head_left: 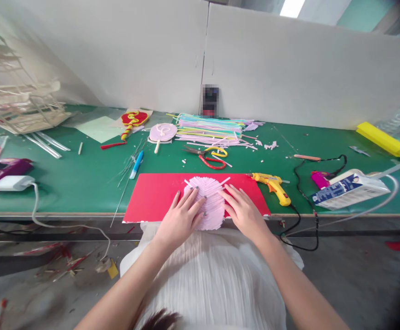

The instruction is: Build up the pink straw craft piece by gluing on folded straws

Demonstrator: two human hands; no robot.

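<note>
In the head view a pale pink oval piece (210,201), covered in slanting strips, lies on a red sheet (151,195) at the table's front edge. Two strip ends stick out at its top. My left hand (185,213) rests on the left part of the oval, fingers stretched out and spread. At the oval's right edge, my right hand (243,206) lies with its fingers extended, fingertips near a protruding strip. Whether a strip is under the fingers cannot be made out.
Behind the sheet lie scissors (213,158), bundled pastel strips (210,130), a pink round fan shape (163,132) and a blue pen-like tool (137,165). To the right are a yellow glue gun (271,185) with its cord and a carton (351,189). A power strip (5,174) sits left.
</note>
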